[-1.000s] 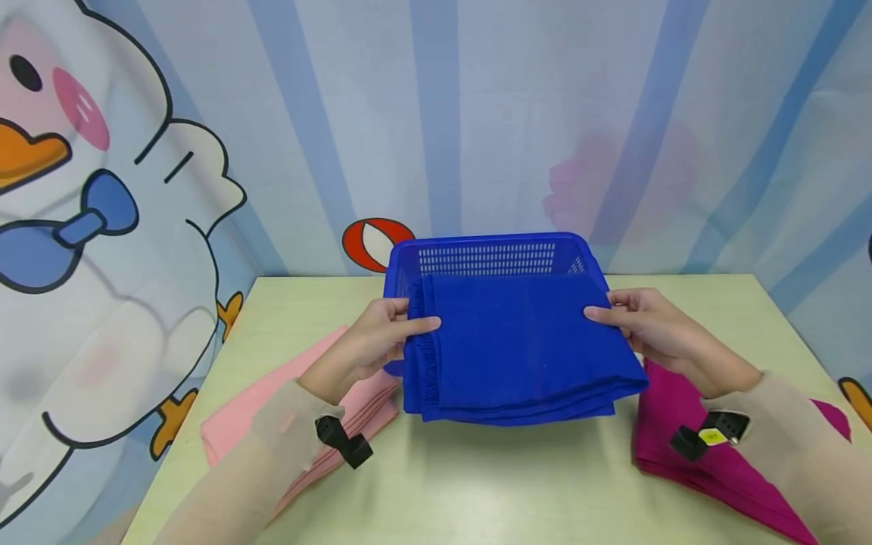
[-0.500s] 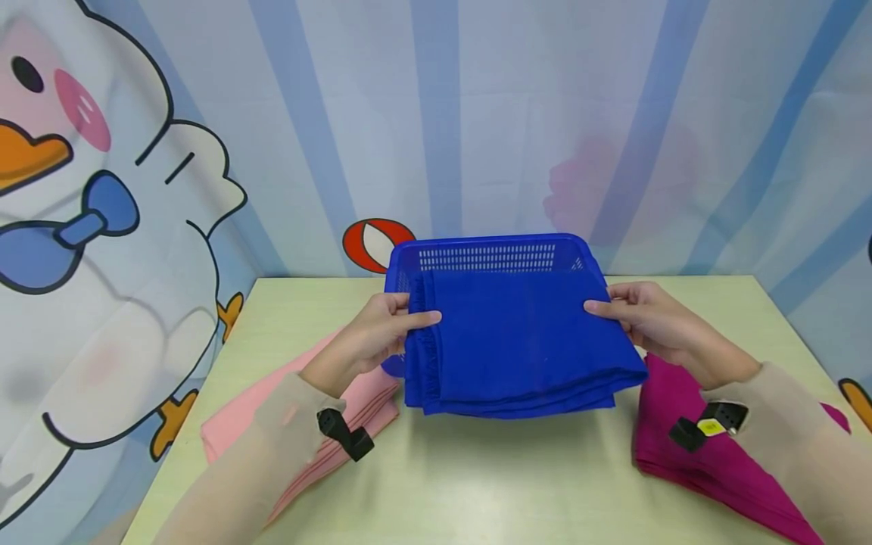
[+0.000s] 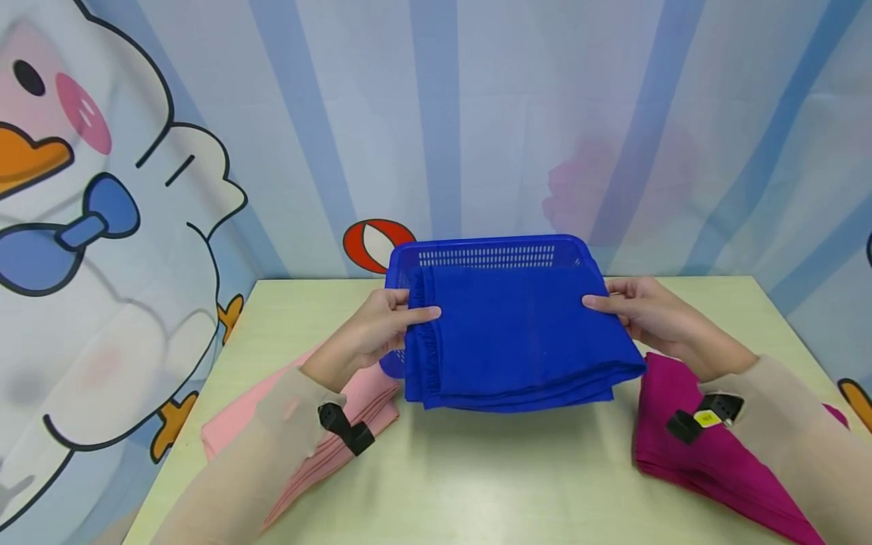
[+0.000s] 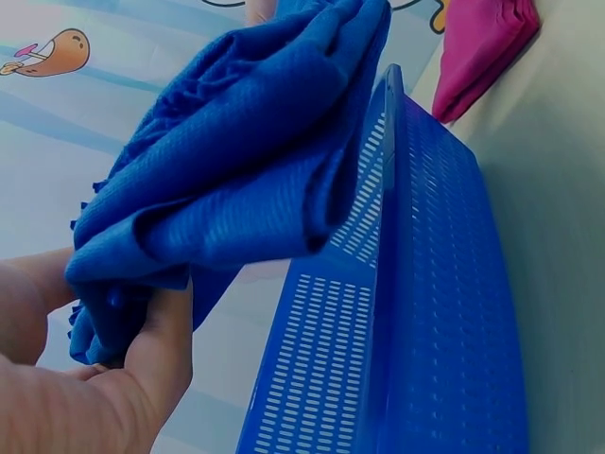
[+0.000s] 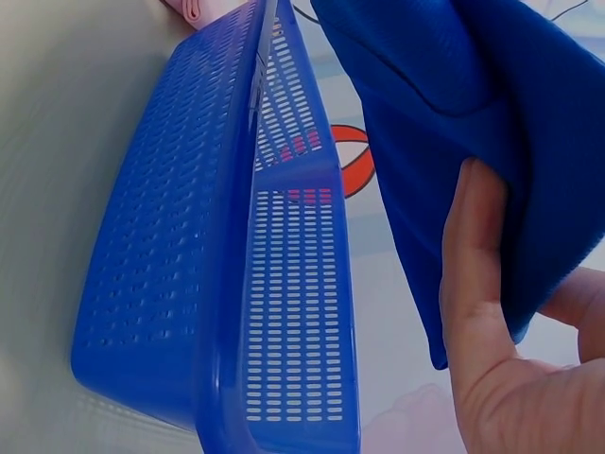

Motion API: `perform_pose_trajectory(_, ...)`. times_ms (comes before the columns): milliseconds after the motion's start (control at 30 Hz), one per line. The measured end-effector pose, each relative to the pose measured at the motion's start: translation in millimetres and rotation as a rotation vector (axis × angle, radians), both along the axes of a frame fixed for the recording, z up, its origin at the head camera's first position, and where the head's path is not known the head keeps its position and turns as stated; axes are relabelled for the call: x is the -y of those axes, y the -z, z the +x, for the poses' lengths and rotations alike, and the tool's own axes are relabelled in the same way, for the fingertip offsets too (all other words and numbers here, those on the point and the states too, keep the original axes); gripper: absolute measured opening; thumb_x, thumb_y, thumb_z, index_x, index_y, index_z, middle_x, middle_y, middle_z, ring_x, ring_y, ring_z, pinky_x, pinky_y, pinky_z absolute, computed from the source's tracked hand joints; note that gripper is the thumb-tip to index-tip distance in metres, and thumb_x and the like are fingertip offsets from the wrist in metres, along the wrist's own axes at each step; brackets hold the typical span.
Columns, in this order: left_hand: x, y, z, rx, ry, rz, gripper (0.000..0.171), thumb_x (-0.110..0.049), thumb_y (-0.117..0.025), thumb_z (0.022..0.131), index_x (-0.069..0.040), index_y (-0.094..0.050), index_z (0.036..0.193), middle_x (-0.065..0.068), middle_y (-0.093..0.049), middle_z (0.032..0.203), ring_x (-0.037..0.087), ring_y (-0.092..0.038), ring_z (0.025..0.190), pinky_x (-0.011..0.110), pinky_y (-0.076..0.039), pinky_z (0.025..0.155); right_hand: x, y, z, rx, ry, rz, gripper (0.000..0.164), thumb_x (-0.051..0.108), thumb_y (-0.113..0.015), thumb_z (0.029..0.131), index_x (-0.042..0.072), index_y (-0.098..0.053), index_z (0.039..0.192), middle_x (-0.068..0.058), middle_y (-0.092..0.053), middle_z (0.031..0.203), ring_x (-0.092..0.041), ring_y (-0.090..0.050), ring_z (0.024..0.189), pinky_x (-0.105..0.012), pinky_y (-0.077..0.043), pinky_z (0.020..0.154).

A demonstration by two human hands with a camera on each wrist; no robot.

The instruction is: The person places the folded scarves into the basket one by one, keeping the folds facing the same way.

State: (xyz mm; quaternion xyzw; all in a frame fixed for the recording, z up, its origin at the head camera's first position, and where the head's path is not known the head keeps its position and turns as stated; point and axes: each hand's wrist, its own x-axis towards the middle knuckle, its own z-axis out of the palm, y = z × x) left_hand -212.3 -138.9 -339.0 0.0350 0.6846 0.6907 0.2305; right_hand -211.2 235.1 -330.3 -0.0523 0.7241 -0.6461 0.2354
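Note:
A folded blue cloth point(image 3: 518, 333) hangs in the air between both hands, in front of and above a blue perforated plastic basket point(image 3: 487, 246). My left hand point(image 3: 375, 325) pinches its left edge, thumb on top and fingers beneath. At the right edge, my right hand point(image 3: 657, 322) grips it the same way. In the left wrist view the layered folds of the cloth point(image 4: 227, 161) stand over the basket's rim. The right wrist view shows the cloth point(image 5: 416, 142) apart from the basket wall point(image 5: 161, 218). Much of the basket's inside is hidden behind the cloth.
On the pale table point(image 3: 518, 484), a folded pink cloth point(image 3: 368, 412) lies at the left, partly under the left forearm. A folded magenta cloth point(image 3: 681, 431) lies at the right under the right forearm. A printed backdrop point(image 3: 497, 136) stands behind the table.
Both hands have moved slightly up and away from me with the blue cloth, which covers a little more of the basket's back wall. The basket and the other two cloths look unmoved.

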Motion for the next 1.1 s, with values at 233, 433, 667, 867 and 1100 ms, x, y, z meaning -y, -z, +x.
perform_pose_trajectory(233,-1,-1.9,-2.3,-0.004,-0.007,-0.005,0.040,-0.012,-0.064,0.099,0.003,-0.054,0.135,0.019,-0.067,0.122,0.030,-0.071,0.099,0.043,-0.057,0.086,-1,-2.4,-4.2,-0.010,-0.004,0.048,0.048,0.022,-0.054,0.105,-0.012,-0.042,0.136,-0.001,-0.068,0.080,-0.010,-0.061,0.064,-0.022,-0.056,0.069)
perform_pose_trajectory(433,-1,-2.4,-6.0,0.000,-0.012,-0.007,0.041,-0.012,-0.064,0.099,0.003,-0.054,0.136,0.019,-0.067,0.121,0.029,-0.071,0.098,0.043,-0.057,0.086,0,-4.1,-8.2,-0.003,0.015,0.051,0.026,0.021,-0.056,0.104,-0.002,-0.057,0.114,-0.002,-0.064,0.074,-0.012,-0.062,0.063,-0.023,-0.057,0.068)
perform_pose_trajectory(667,-3,0.2,-12.1,-0.016,-0.021,-0.039,0.039,-0.014,-0.066,0.098,0.000,-0.058,0.133,0.005,-0.063,0.081,0.013,-0.056,0.062,0.026,-0.058,0.073,0,-4.5,-13.4,0.005,0.017,0.035,0.019,0.021,-0.056,0.104,0.004,-0.060,0.097,0.000,-0.055,0.066,-0.011,-0.057,0.059,-0.021,-0.051,0.059)
perform_pose_trajectory(867,-4,2.5,-16.6,-0.020,-0.036,-0.062,0.037,-0.015,-0.068,0.097,-0.001,-0.060,0.130,0.002,-0.056,0.072,0.013,-0.050,0.059,0.020,-0.049,0.061,0,-3.7,-16.6,0.010,0.020,0.029,0.018,0.020,-0.056,0.104,0.004,-0.059,0.096,0.001,-0.052,0.065,-0.010,-0.055,0.057,-0.020,-0.050,0.058)
perform_pose_trajectory(1100,-6,3.3,-20.6,-0.027,-0.058,-0.090,0.034,-0.018,-0.070,0.096,-0.002,-0.064,0.126,0.000,-0.044,0.063,0.012,-0.038,0.051,0.021,-0.033,0.048,0,-2.1,-20.1,-0.003,0.030,0.041,0.017,0.020,-0.056,0.104,0.004,-0.061,0.098,0.002,-0.050,0.064,-0.009,-0.053,0.056,-0.019,-0.047,0.056)
